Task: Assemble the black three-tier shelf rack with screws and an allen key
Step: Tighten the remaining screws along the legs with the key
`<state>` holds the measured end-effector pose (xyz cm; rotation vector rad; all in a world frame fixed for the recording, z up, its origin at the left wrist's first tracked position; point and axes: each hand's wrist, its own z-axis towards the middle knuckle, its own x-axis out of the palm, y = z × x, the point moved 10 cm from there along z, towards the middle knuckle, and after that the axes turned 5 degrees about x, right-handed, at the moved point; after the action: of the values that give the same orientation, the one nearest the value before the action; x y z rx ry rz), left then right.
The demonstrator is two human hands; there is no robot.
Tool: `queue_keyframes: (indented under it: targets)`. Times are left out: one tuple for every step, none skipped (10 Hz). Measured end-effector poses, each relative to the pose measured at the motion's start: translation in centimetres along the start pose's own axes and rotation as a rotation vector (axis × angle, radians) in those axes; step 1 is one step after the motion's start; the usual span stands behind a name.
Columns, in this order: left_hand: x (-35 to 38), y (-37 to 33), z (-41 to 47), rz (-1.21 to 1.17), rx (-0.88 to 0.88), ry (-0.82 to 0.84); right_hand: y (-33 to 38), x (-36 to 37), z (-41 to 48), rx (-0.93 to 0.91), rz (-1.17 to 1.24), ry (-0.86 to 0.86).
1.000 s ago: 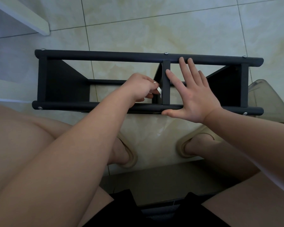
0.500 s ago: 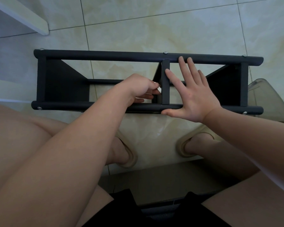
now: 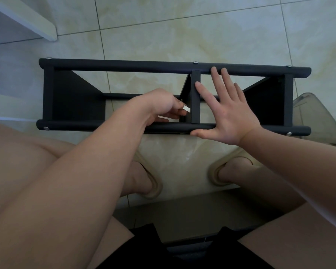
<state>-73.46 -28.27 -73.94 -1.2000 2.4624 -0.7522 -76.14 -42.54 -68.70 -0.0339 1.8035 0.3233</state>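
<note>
Tiled floor (image 3: 182, 35), rack (image 3: 124, 66), right hand (image 3: 231, 117) unmoved

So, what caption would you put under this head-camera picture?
Flat right hand steadies the black shelf rack while the curled left hand works at its middle panel.

Only one view, from a camera worn on the head. Looks down and a little forward, at the tiled floor (image 3: 182, 35). Very near to the body, with thighs (image 3: 17, 162) and arms (image 3: 85, 181) filling the lower half of the frame. Catches the black rack (image 3: 124, 66) across the middle, within arm's reach. Wide lens, bending lines near the edges.
</note>
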Motion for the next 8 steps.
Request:
queue_keyframes:
  targets:
    - [-0.13, -0.06, 0.11, 0.046, 0.013, 0.002, 0.04, -0.04, 0.01, -0.001, 0.004, -0.003]
    - [-0.29, -0.14, 0.08, 0.079, 0.022, 0.009, 0.1, -0.09, 0.01, -0.002, 0.008, -0.007]
    - [-0.46, -0.28, -0.07, 0.13, 0.033, 0.019, 0.1, -0.1, 0.06, 0.0, 0.004, -0.005]
    - [-0.44, -0.44, -0.25, 0.184, 0.048, 0.029, 0.05, -0.13, 0.1, 0.0, -0.001, -0.006]
    - [-0.47, -0.58, -0.42, 0.226, 0.064, 0.034, 0.06, -0.13, 0.12, -0.001, -0.005, -0.005]
    - [-0.43, -0.71, -0.59, 0.268, 0.08, 0.045, 0.05, -0.07, 0.11, 0.001, -0.008, -0.003]
    - [-0.29, -0.88, -0.75, 0.316, 0.1, 0.057, 0.02, -0.04, 0.04, 0.002, -0.004, -0.001]
    - [-0.15, -0.97, -0.78, 0.345, 0.112, 0.066, 0.0, 0.04, 0.01, 0.002, -0.005, 0.0]
